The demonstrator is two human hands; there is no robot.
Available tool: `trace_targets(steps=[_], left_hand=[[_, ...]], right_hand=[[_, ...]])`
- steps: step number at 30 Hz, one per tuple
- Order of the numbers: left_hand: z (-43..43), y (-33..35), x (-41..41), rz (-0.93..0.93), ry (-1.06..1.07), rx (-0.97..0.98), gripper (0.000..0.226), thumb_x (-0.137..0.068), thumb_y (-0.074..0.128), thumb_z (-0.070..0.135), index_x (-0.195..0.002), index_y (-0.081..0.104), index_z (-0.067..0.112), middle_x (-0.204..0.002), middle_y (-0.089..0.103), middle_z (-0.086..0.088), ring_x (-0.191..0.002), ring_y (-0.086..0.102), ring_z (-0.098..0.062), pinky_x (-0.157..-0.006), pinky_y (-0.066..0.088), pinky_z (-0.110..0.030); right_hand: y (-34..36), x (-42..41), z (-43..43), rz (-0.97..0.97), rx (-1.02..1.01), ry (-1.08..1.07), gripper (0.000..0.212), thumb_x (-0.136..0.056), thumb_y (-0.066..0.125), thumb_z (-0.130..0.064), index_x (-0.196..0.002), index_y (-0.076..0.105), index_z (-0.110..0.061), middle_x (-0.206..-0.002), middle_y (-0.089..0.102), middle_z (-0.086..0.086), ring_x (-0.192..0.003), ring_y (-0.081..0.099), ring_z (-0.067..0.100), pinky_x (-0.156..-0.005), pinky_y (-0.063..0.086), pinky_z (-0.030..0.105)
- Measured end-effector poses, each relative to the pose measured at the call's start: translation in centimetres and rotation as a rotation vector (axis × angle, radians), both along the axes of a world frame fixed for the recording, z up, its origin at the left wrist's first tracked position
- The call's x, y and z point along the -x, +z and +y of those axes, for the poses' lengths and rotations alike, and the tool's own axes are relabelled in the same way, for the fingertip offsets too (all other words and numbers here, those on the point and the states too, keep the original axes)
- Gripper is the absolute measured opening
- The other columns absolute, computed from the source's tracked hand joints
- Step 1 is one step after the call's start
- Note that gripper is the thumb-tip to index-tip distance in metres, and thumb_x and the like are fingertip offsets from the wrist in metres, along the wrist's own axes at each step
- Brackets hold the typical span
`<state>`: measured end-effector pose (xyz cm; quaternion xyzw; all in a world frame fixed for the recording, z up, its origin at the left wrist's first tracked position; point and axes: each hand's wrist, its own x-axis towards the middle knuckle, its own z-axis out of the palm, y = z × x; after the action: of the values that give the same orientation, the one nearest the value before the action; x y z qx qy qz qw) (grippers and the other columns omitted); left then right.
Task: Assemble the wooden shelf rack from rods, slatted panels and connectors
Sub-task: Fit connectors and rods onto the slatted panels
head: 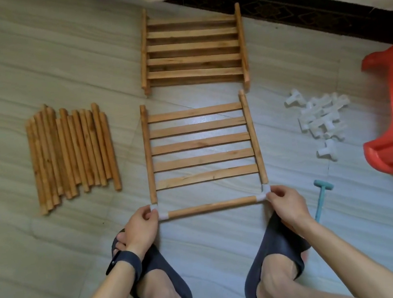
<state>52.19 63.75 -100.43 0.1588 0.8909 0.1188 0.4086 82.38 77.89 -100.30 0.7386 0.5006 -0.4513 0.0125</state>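
My left hand (pixel 139 225) pinches one connector (pixel 154 210) and my right hand (pixel 289 205) the other, with the rod (pixel 210 207) spanning between my fingers (pixel 149 215), so I should press both evenly onto the panel (pixel 201 144) rails just beyond those fingers, keeping the rod square.

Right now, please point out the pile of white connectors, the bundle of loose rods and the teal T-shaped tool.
pile of white connectors (pixel 319 117): head view, middle of the heap.
bundle of loose rods (pixel 71 155): head view, mid-length of a central rod.
teal T-shaped tool (pixel 321 203): head view, its handle.
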Motion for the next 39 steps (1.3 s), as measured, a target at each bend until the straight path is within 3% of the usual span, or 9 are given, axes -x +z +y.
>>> trace_targets(steps=[3, 6, 9, 14, 19, 22, 28, 32, 39], left_hand=[[-0.1, -0.5, 0.0, -0.053, 0.069, -0.038, 0.035, -0.102, 0.053, 0.031, -0.134, 0.061, 0.017, -0.128, 0.064, -0.008, -0.125, 0.052, -0.032, -0.095, 0.034, -0.031], [0.0, -1.3, 0.3, -0.079, 0.133, -0.075, 0.031, -0.100, 0.056, 0.026, -0.128, 0.063, 0.016, -0.113, 0.065, -0.003, -0.119, 0.056, -0.030, -0.098, 0.039, -0.033], [0.1, -2.2, 0.5, -0.079, 0.180, -0.077, 0.026, -0.098, 0.056, 0.022, -0.122, 0.064, 0.017, -0.109, 0.066, -0.004, -0.113, 0.058, -0.030, -0.098, 0.043, -0.035], [0.4, -2.5, -0.1, -0.070, 0.165, -0.125, 0.035, -0.097, 0.058, 0.020, -0.131, 0.058, 0.016, -0.110, 0.060, 0.002, -0.103, 0.052, -0.017, -0.092, 0.040, -0.030], [0.7, -3.2, -0.1, -0.050, 0.171, -0.125, 0.035, -0.095, 0.060, 0.020, -0.129, 0.059, 0.014, -0.121, 0.063, -0.004, -0.108, 0.056, -0.021, -0.090, 0.041, -0.030], [0.9, -3.4, -0.3, -0.032, 0.208, -0.138, 0.035, -0.094, 0.061, 0.020, -0.128, 0.059, 0.013, -0.122, 0.063, -0.005, -0.102, 0.053, -0.017, -0.089, 0.042, -0.029], [2.0, -3.7, 0.2, 0.031, 0.185, -0.095, 0.033, -0.098, 0.057, 0.035, -0.124, 0.057, 0.014, -0.119, 0.061, -0.006, -0.101, 0.057, -0.023, -0.086, 0.045, -0.034], [2.8, -4.1, 0.9, 0.105, 0.100, 0.001, 0.037, -0.097, 0.056, 0.048, -0.113, 0.056, 0.015, -0.112, 0.064, -0.008, -0.097, 0.061, -0.030, -0.081, 0.052, -0.039], [3.4, -4.7, 0.7, 0.264, -0.064, 0.057, 0.034, -0.101, 0.048, 0.045, -0.114, 0.052, 0.013, -0.109, 0.063, -0.013, -0.093, 0.061, -0.034, -0.071, 0.048, -0.038]], right_hand=[[-0.1, -0.1, -0.1, 0.003, -0.019, -0.018, 0.023, -0.096, 0.057, -0.024, -0.113, 0.073, -0.024, -0.105, 0.072, -0.001, -0.098, 0.063, 0.019, -0.092, 0.051, 0.040], [-0.2, 0.0, -0.1, 0.016, -0.019, -0.022, 0.024, -0.097, 0.055, -0.023, -0.112, 0.073, -0.024, -0.105, 0.071, -0.001, -0.097, 0.062, 0.019, -0.092, 0.051, 0.040], [-0.3, 0.2, 0.2, 0.026, -0.005, -0.023, 0.025, -0.099, 0.054, -0.023, -0.115, 0.073, -0.021, -0.105, 0.070, 0.000, -0.092, 0.059, 0.015, -0.081, 0.045, 0.032], [-0.3, 0.6, 1.1, 0.012, -0.008, -0.031, 0.027, -0.100, 0.054, -0.023, -0.121, 0.069, -0.018, -0.100, 0.063, -0.003, -0.083, 0.055, 0.009, -0.063, 0.037, 0.022], [-0.6, 0.6, 1.5, -0.006, 0.010, -0.024, 0.027, -0.098, 0.055, -0.025, -0.121, 0.068, -0.020, -0.104, 0.065, -0.002, -0.086, 0.055, 0.012, -0.071, 0.039, 0.026], [-0.7, 0.7, 1.5, -0.010, 0.018, -0.013, 0.025, -0.098, 0.056, -0.025, -0.120, 0.067, -0.019, -0.099, 0.064, -0.003, -0.078, 0.052, 0.002, -0.060, 0.036, 0.020], [-0.6, 0.7, 1.6, -0.005, 0.008, 0.017, 0.017, -0.097, 0.060, -0.025, -0.113, 0.065, -0.021, -0.086, 0.060, -0.013, -0.075, 0.053, 0.001, -0.057, 0.036, 0.018], [-0.7, 0.9, 1.7, 0.009, 0.020, 0.011, 0.014, -0.096, 0.063, -0.026, -0.109, 0.064, -0.022, -0.090, 0.064, -0.007, -0.076, 0.059, 0.009, -0.056, 0.040, 0.021], [-1.4, 1.1, 1.5, -0.010, -0.014, -0.028, 0.011, -0.092, 0.068, -0.030, -0.100, 0.066, -0.023, -0.092, 0.066, -0.006, -0.080, 0.058, 0.009, -0.063, 0.041, 0.025]])
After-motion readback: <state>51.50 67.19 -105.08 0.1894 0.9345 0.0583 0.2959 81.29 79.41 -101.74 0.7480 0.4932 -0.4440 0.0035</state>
